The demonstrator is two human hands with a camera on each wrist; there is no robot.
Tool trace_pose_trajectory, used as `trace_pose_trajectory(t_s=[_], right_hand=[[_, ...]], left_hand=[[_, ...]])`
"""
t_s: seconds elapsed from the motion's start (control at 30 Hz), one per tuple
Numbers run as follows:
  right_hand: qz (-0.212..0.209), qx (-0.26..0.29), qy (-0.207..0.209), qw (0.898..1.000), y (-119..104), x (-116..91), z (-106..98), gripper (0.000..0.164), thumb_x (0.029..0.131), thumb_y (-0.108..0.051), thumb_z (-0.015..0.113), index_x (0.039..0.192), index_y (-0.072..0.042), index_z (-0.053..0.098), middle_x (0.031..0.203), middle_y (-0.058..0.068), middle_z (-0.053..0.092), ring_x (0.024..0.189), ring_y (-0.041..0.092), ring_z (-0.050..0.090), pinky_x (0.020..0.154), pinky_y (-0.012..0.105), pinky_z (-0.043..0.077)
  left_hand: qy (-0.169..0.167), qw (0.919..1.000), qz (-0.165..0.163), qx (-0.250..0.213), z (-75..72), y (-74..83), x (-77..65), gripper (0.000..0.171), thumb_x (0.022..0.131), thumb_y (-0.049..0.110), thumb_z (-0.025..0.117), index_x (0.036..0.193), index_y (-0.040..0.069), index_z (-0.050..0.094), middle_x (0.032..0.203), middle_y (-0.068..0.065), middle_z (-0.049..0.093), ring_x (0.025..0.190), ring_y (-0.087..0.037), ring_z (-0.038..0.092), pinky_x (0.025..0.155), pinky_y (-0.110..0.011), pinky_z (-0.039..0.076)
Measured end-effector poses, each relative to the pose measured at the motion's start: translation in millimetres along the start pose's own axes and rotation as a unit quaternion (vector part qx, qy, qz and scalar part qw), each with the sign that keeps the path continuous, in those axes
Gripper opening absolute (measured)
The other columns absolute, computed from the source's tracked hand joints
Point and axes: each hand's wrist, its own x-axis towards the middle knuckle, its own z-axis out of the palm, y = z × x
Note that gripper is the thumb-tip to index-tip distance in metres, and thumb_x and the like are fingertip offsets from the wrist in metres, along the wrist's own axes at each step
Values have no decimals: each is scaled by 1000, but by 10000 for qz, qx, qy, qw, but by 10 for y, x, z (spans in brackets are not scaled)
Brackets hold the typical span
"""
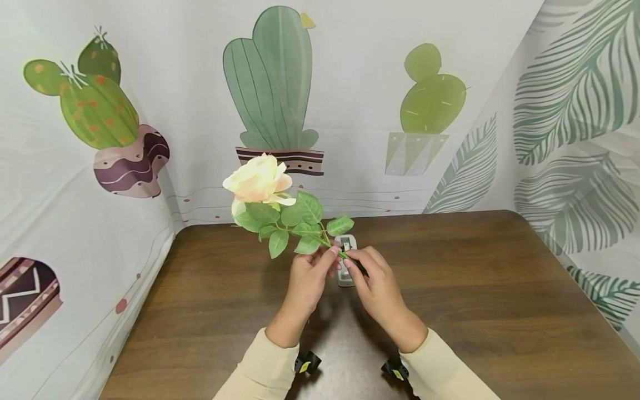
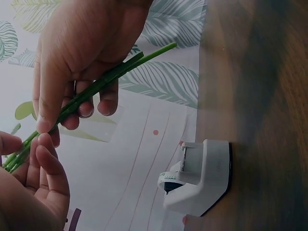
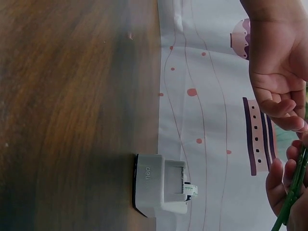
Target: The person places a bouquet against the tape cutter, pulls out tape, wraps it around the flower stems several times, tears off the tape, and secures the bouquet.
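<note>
A cream-peach rose (image 1: 260,180) with green leaves (image 1: 307,208) leans up and left above the table in the head view; a second bloom is partly hidden under it. My left hand (image 1: 306,278) pinches the green stems (image 2: 103,79) below the leaves. Close by on the right, my right hand (image 1: 378,286) holds the lower part of the stems between thumb and fingers. In the left wrist view, the stem ends stick out past the right hand. A grey-white tape dispenser (image 2: 211,173) with a tape roll stands on the table beyond and below the hands.
The brown wooden table (image 1: 225,311) ends at a white cloth backdrop (image 1: 360,83) printed with cacti and leaves. Black wrist cameras sit at both cream sleeves (image 1: 260,366).
</note>
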Motion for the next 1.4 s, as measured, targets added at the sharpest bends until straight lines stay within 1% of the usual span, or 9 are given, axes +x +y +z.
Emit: trace_pose_trajectory(t_s=[0.27, 0.5, 0.63, 0.73, 0.87, 1.0, 1.1, 1.27, 1.4], right_hand=[[87, -8, -8, 10000, -6, -1, 1, 17, 95, -7, 69, 112, -7, 69, 98, 4, 65, 87, 14, 61, 75, 25, 50], [47, -26, 30, 10000, -1, -7, 10, 18, 93, -7, 71, 111, -7, 69, 98, 4, 65, 85, 15, 61, 74, 24, 49], [-13, -45, 105, 9999, 1, -7, 17, 18, 92, -7, 72, 110, -7, 70, 97, 4, 64, 85, 15, 62, 75, 24, 50], [6, -68, 114, 9999, 2, -6, 18, 18, 93, -8, 72, 110, -8, 70, 97, 4, 64, 86, 16, 62, 75, 25, 50], [71, -104, 100, 9999, 5, -9, 18, 17, 93, -8, 72, 110, -8, 70, 98, 4, 64, 87, 16, 63, 75, 28, 53], [118, -132, 105, 9998, 5, -14, 17, 17, 92, -8, 73, 109, -8, 70, 98, 4, 64, 88, 16, 63, 74, 31, 54], [132, -134, 111, 9998, 6, -13, 17, 17, 92, -8, 73, 109, -8, 70, 98, 4, 63, 89, 17, 63, 75, 31, 54], [166, -112, 118, 9997, 1, -12, 15, 17, 91, -8, 74, 107, -8, 70, 99, 4, 64, 90, 18, 63, 77, 31, 54], [153, -106, 144, 9997, -10, -6, 13, 17, 91, -8, 75, 107, -8, 70, 99, 5, 64, 89, 18, 64, 76, 32, 55]], left_hand=[[4, 9997, -85, 246, 1, -8, -6, 24, 99, 9, 60, 116, -6, 66, 81, -5, 62, 69, -14, 60, 59, -20, 47], [37, 9993, -72, 377, 0, -25, -6, 11, 97, 5, 57, 101, 0, 66, 78, -19, 60, 63, -17, 55, 59, -23, 46], [99, 9985, -108, 524, -2, -33, -3, 11, 96, 6, 58, 96, -1, 66, 75, -15, 61, 64, -24, 56, 59, -22, 47], [122, 9977, -136, 646, -6, -31, -4, 12, 96, 6, 58, 96, 0, 68, 75, -15, 62, 64, -21, 56, 58, -21, 47], [112, 9974, -162, 694, -13, -39, 1, 16, 97, 8, 58, 103, 3, 72, 79, -17, 64, 66, -15, 57, 59, -21, 47], [97, 9976, -207, 649, -9, -46, 9, 23, 100, 14, 60, 116, 0, 71, 81, -12, 65, 70, -13, 60, 60, -21, 48], [135, 9973, -233, 685, -3, -44, 9, 27, 101, 17, 62, 117, -3, 70, 81, -12, 66, 68, -9, 59, 61, -21, 48], [282, 9974, -330, 580, 5, -50, 8, 25, 100, 13, 62, 117, -4, 69, 80, -13, 66, 66, -12, 59, 61, -21, 48], [312, 9976, -357, 510, 7, -50, 6, 26, 99, 9, 61, 117, -9, 67, 83, -15, 66, 66, -8, 59, 61, -21, 48]])
